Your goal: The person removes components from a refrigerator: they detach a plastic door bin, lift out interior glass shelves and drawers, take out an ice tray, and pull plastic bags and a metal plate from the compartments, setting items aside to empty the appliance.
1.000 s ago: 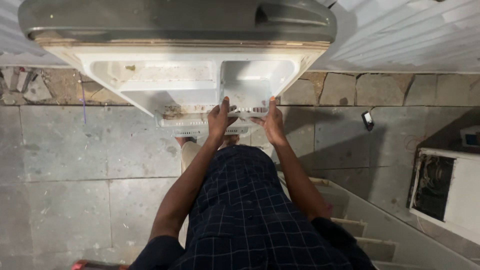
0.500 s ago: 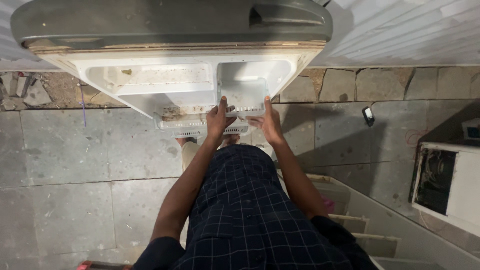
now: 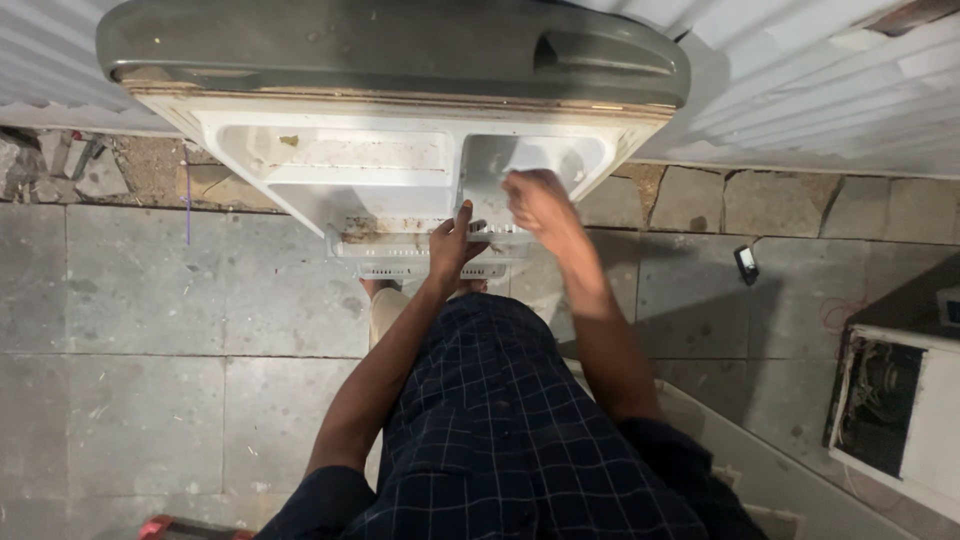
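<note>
While the left hand [image 3: 452,243] rests on the white slatted shelf rail [image 3: 420,258] at the lower edge of the refrigerator door [image 3: 390,50], its fingers curled over the rail's top in a loose hold, the right hand [image 3: 540,203] hangs blurred in front of the right-hand compartment [image 3: 580,160] of the white inner liner [image 3: 330,160], fingers partly bent and apparently holding nothing. The door leans towards the person, its grey outer skin uppermost, against a corrugated white wall [image 3: 820,90], above the stone floor [image 3: 130,300]. With only one hand on the rail, the thin plastic could flex or snap at its clips, judging by the grime and rust stains around them. The door itself may tip or slide if it is pulled harder, and the person's feet [image 3: 385,300] stand just beneath its lower edge. A small dark object [image 3: 746,263] lies on the floor to the right, well apart.
</note>
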